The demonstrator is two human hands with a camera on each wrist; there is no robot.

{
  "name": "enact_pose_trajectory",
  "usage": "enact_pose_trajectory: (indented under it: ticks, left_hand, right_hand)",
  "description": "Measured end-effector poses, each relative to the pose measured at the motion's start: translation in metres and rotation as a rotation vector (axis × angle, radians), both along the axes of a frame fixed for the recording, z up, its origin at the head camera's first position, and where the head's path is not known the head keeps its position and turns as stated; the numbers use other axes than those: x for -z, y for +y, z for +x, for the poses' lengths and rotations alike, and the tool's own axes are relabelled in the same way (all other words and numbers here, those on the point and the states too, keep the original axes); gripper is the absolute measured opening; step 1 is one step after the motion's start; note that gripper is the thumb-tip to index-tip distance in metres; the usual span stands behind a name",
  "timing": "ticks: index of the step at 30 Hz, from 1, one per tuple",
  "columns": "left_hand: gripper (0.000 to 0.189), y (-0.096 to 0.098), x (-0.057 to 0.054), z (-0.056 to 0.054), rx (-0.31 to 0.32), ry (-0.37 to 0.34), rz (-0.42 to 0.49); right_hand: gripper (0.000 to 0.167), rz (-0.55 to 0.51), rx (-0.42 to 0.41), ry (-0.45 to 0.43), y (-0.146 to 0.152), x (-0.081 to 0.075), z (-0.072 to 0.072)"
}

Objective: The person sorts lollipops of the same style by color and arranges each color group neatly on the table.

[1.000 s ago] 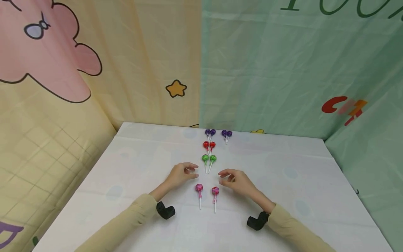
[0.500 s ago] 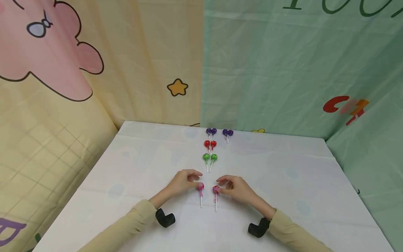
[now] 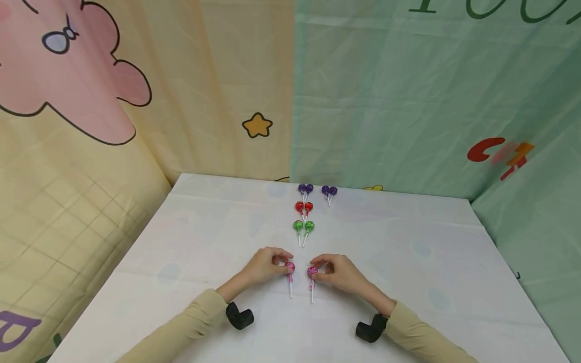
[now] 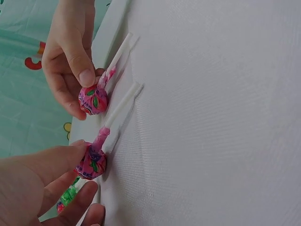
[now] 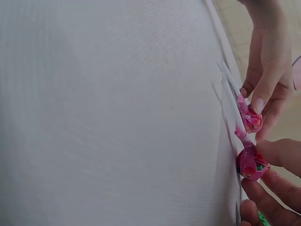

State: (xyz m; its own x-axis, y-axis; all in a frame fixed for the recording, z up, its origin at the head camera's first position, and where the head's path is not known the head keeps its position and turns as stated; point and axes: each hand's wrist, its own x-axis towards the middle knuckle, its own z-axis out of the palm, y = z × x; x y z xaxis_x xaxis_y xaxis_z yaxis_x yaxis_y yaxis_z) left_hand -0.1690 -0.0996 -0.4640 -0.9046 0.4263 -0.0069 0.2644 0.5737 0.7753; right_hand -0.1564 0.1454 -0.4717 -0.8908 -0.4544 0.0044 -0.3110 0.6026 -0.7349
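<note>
Two pink-wrapped lollipops with white sticks lie side by side on the white table, sticks toward the person. My left hand [image 3: 265,264] pinches the head of the left pink lollipop [image 3: 290,267], its thumb on the wrapper in the left wrist view [image 4: 93,162]. At the right pink lollipop [image 3: 312,272], my right hand [image 3: 342,273] grips the round head between thumb and fingers; the right wrist view shows this wrapper [image 5: 252,164] up close. Both sticks stay at the tablecloth.
Beyond the hands, a column runs away from me: two green lollipops [image 3: 304,226], two red lollipops [image 3: 304,207] and two purple lollipops [image 3: 306,188]. Another purple pair [image 3: 329,191] lies to their right. Printed curtains [image 3: 386,101] hang behind the white table [image 3: 408,232].
Both hands have come down toward the person from beside the green lollipops and closed their fingers on the pink lollipop heads. The lollipops have hardly moved.
</note>
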Motion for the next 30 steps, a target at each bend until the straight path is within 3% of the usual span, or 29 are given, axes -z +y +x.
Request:
enact_pose_trajectory:
  ticks: [9,16,22,30]
  left_hand:
    - [0.025,-0.003,0.003,-0.001,0.077,0.072,-0.019]
    - [0.024,-0.002,0.001,-0.002,0.05,0.028,-0.041]
    - [0.023,0.0,-0.002,-0.005,0.028,0.021,-0.036]
    - [0.022,0.008,-0.013,-0.016,-0.002,0.043,-0.023]
  right_hand:
    - [0.026,0.012,-0.008,-0.007,0.0,0.003,-0.001]
    - [0.025,0.011,-0.014,-0.016,0.001,0.002,-0.001]
    - [0.023,0.019,-0.015,-0.002,0.003,0.002,-0.006]
    - [0.024,0.021,0.044,0.024,0.004,-0.005,-0.019]
